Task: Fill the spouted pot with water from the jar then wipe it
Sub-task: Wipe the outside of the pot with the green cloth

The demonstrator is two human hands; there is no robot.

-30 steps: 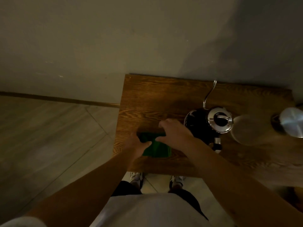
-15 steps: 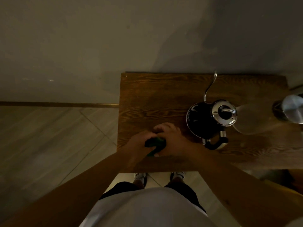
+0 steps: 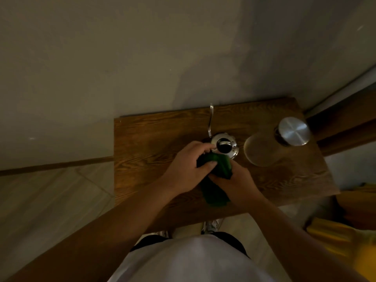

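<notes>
The spouted pot shows its shiny lid [image 3: 223, 146] and thin curved spout [image 3: 210, 121] at the middle of the wooden table [image 3: 146, 143]. Its dark body and handle are hidden. A green cloth [image 3: 216, 191] is pressed on the pot's near side. My left hand [image 3: 188, 166] holds the cloth with the thumb on it and the fingers reaching the lid. My right hand [image 3: 237, 181] grips the cloth's lower right part, close to the pot. The clear glass jar [image 3: 262, 149] with a metal lid [image 3: 294, 131] stands right of the pot.
The table's back edge meets a plain wall. Tiled floor lies to the left. Something yellow [image 3: 341, 237] sits low at the right, beside the table. My shoes [image 3: 211, 225] show under the near edge.
Both hands have moved from the table's near left part, where they were bunching the green cloth, to the pot. The cloth now lies against the pot. The view has shifted.
</notes>
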